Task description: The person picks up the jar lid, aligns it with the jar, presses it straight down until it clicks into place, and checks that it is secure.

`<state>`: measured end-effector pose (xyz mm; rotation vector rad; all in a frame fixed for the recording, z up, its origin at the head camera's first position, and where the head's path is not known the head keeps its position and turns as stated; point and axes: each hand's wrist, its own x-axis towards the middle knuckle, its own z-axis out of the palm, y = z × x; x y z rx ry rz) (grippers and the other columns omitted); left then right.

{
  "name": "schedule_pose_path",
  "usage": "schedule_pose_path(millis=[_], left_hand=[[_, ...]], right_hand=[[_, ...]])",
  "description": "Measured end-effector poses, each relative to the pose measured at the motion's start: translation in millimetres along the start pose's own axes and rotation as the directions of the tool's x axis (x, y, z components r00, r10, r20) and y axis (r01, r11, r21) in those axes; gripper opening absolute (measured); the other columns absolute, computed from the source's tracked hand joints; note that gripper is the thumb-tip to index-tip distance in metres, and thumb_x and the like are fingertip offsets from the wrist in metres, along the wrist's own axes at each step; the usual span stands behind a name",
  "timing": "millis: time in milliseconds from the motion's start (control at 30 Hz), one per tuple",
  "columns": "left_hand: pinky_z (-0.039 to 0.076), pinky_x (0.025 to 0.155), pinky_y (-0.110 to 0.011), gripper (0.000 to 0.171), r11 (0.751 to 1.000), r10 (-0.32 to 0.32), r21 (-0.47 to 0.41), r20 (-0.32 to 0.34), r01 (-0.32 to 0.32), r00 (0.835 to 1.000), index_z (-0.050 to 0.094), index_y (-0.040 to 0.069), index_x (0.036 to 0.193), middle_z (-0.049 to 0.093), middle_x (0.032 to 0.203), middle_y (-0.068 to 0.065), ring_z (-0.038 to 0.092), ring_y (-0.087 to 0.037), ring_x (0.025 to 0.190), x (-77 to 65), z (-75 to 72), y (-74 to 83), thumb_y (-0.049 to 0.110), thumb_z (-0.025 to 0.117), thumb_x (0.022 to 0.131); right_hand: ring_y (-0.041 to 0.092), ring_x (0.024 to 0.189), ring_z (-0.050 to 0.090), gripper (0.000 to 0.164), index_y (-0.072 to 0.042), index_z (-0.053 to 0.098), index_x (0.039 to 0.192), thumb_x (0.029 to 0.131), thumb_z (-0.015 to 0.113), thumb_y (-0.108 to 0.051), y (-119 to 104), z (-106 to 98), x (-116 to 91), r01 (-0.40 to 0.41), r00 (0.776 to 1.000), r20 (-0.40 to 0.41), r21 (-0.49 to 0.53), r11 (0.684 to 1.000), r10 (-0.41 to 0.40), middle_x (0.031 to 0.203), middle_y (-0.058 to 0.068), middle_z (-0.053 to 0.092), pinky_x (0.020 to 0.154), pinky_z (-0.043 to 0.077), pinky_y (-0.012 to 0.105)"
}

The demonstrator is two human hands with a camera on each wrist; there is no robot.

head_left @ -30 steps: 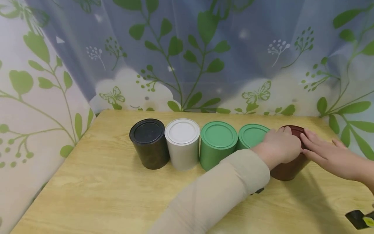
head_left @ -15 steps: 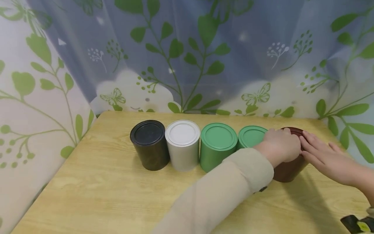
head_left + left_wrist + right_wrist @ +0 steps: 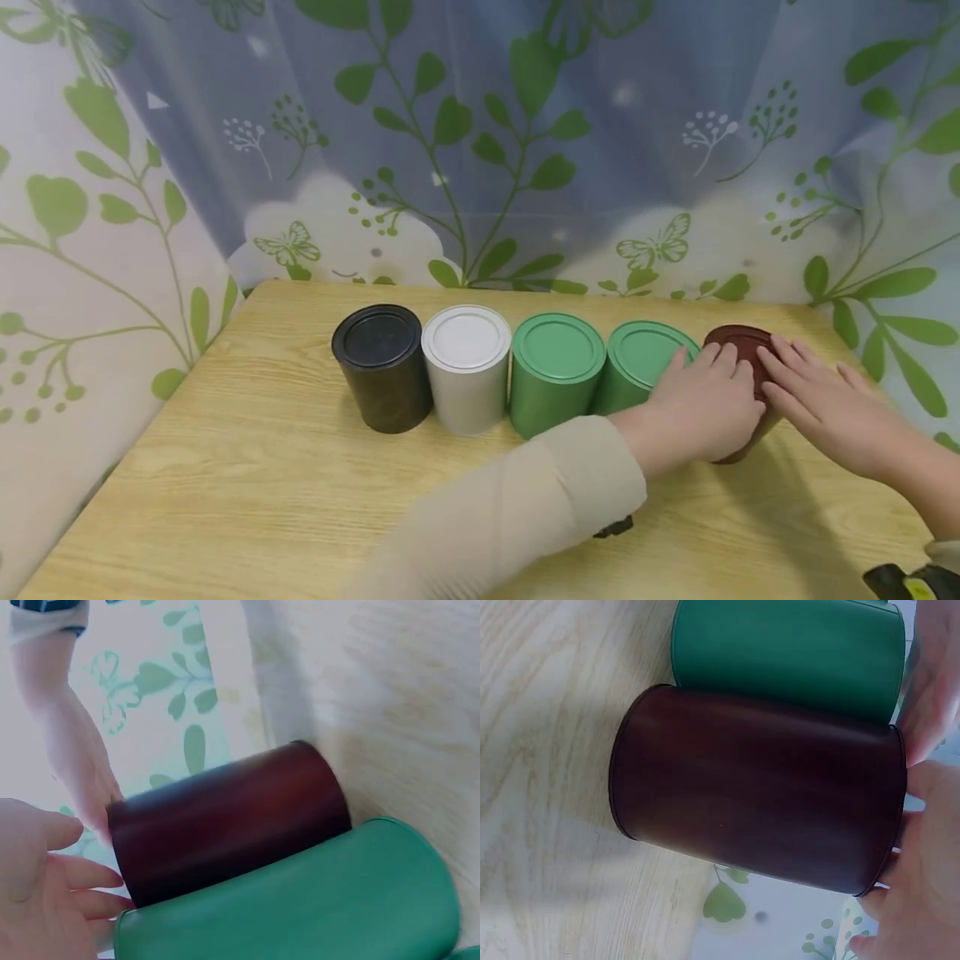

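A dark red lidded can (image 3: 738, 340) stands at the right end of a row of cans. My left hand (image 3: 701, 408) reaches across, fingers spread over its lid, thumb near the neighbouring green can (image 3: 645, 346). In the left wrist view the left fingers (image 3: 94, 900) are loosely extended at the lid end of the dark red can (image 3: 232, 821). My right hand (image 3: 832, 408) has straight fingers touching the right rim of the same can. The right wrist view shows the dark red can (image 3: 757, 791) side-on, with right fingertips at its rim. Neither hand is wrapped round anything.
Left of these cans stand another green can (image 3: 557, 375), a white can (image 3: 467, 367) and a black can (image 3: 382, 367), side by side on the wooden table (image 3: 247, 500). A leaf-patterned curtain (image 3: 480, 167) hangs behind and at both sides.
My left hand has uncurled from over the dark red lid and shifted slightly left and toward me, uncovering more of both lids. The right hand stays at the rim with little movement.
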<state>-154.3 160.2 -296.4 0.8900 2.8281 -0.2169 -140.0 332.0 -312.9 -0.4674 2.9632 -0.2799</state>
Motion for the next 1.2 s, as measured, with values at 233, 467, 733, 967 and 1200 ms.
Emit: schedule_pose_path(millis=[233, 467, 733, 967, 1200], left_hand=[[0.011, 0.113, -0.032, 0.054, 0.993, 0.111, 0.037, -0.037, -0.109, 0.993, 0.015, 0.036, 0.148, 0.004, 0.153, 0.015, 0.002, -0.003, 0.139, -33.0, 5.3, -10.7, 0.054, 0.019, 0.098], [0.014, 0.112, -0.031, 0.052, 0.983, 0.179, 0.063, -0.067, -0.174, 0.982, 0.022, 0.034, 0.148, 0.009, 0.154, 0.012, 0.008, -0.004, 0.139, -58.2, 8.8, -22.2, 0.052, 0.021, 0.099], [0.021, 0.110, -0.032, 0.050, 0.981, 0.191, 0.060, -0.144, -0.184, 0.971, 0.032, 0.030, 0.146, 0.020, 0.152, 0.008, 0.016, -0.008, 0.138, -90.3, 23.7, -42.3, 0.048, 0.028, 0.100], [0.028, 0.108, -0.036, 0.047, 0.986, 0.165, 0.023, -0.263, -0.164, 0.951, 0.042, 0.020, 0.142, 0.028, 0.150, -0.001, 0.027, -0.015, 0.136, -120.9, 40.9, -71.0, 0.041, 0.033, 0.101], [0.028, 0.108, -0.042, 0.048, 0.988, 0.069, -0.111, -0.304, -0.107, 0.950, 0.043, 0.012, 0.141, 0.030, 0.149, -0.011, 0.030, -0.023, 0.135, -147.0, 64.9, -98.8, 0.037, 0.037, 0.101]], right_hand=[[0.044, 0.137, -0.003, 0.066, 0.010, 0.014, 0.145, 0.102, 0.036, -0.036, -9, -4, -8, 0.001, 0.996, -0.088, 0.020, 1.000, 0.000, 0.149, 0.031, 0.004, 0.103, -0.011, 0.063], [0.043, 0.137, 0.004, 0.069, 0.009, 0.017, 0.144, 0.100, 0.043, -0.037, -25, -5, -14, 0.029, 0.996, -0.089, -0.009, 1.000, -0.030, 0.148, 0.031, 0.011, 0.104, -0.003, 0.063], [0.039, 0.138, 0.007, 0.074, 0.010, 0.021, 0.144, 0.096, 0.051, -0.039, -37, 16, -20, 0.059, 0.984, -0.164, -0.066, 0.996, -0.069, 0.147, 0.031, 0.017, 0.107, -0.001, 0.060], [0.035, 0.139, 0.008, 0.077, 0.007, 0.024, 0.144, 0.092, 0.057, -0.040, -46, 30, -25, 0.063, 0.955, -0.278, -0.163, 0.985, -0.107, 0.148, 0.027, 0.019, 0.109, -0.006, 0.053], [0.028, 0.140, 0.009, 0.073, 0.007, 0.036, 0.139, 0.095, 0.044, -0.050, -62, 45, -26, 0.138, 0.887, -0.402, -0.241, 0.961, -0.228, 0.147, 0.024, 0.028, 0.110, 0.003, 0.054]])
